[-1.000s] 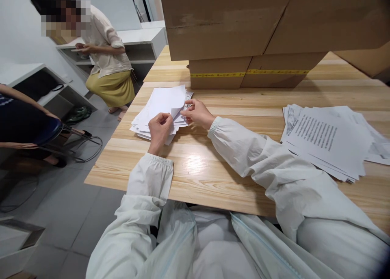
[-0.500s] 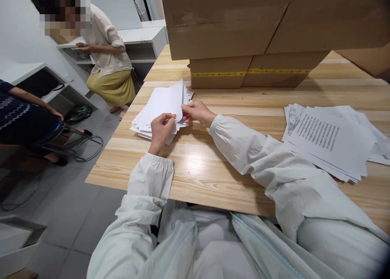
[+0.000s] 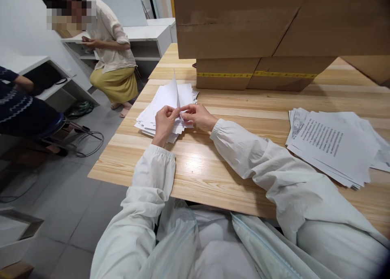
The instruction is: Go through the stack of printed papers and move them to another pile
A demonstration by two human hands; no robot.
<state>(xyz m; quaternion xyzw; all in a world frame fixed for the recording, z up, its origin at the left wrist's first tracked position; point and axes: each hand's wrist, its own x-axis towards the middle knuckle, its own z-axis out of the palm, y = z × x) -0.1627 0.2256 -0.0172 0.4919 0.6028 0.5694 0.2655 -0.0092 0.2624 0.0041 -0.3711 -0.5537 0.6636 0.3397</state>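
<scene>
A loose pile of white paper [image 3: 149,115] lies near the left edge of the wooden table. One sheet of paper [image 3: 170,96] stands partly lifted from the top of the pile, its right edge raised. My left hand [image 3: 166,120] pinches this sheet at its near corner, thumb and forefinger together. Close beside it, my right hand [image 3: 196,115] has its fingers bent together at the same corner, almost touching the left fingertips. What the right fingers hold, if anything, is hidden. A second pile, printed sheets [image 3: 329,143], lies to the right of my right sleeve.
Large cardboard boxes [image 3: 225,74] are stacked at the back of the wooden table [image 3: 213,177]. A person in a yellow skirt [image 3: 117,82] sits beyond the table at the left, near white shelves [image 3: 146,33]. Another person's dark clothing [image 3: 18,112] shows at the far left by a stool.
The top sheet's right edge has been raised from the pile and now stands up. My two hands have come closer together at its corner. The view has shifted slightly.
</scene>
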